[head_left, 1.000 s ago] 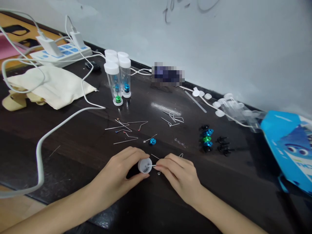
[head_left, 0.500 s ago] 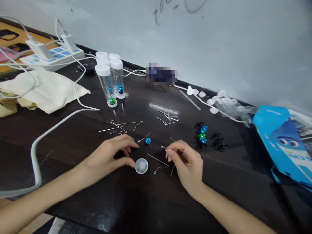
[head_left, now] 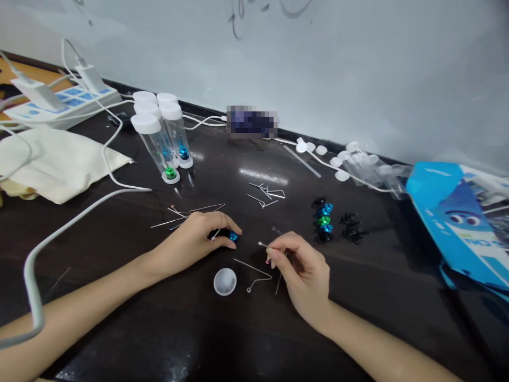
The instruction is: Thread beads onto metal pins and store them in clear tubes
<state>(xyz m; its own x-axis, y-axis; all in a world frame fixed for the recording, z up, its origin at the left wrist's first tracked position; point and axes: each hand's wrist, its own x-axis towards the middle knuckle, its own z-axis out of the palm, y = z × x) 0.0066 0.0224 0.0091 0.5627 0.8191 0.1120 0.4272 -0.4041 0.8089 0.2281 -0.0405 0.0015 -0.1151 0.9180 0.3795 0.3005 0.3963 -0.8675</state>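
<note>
My left hand reaches forward over the dark table, its fingertips closed on a small blue bead with a thin pin through it. My right hand pinches a thin metal pin whose tip points left. A white cap lies on the table between the two hands, with nothing touching it. A bent wire with a loop end rests beside the cap.
Several clear tubes with white caps stand at the back left. Loose pins and bent wires lie ahead. Blue, green and black beads sit right. A cloth bag, power strip, cable and blue packet surround.
My left hand let go of the white cap, which now lies on the table, and moved forward to the blue bead. My right hand drew the pin away from the cap.
</note>
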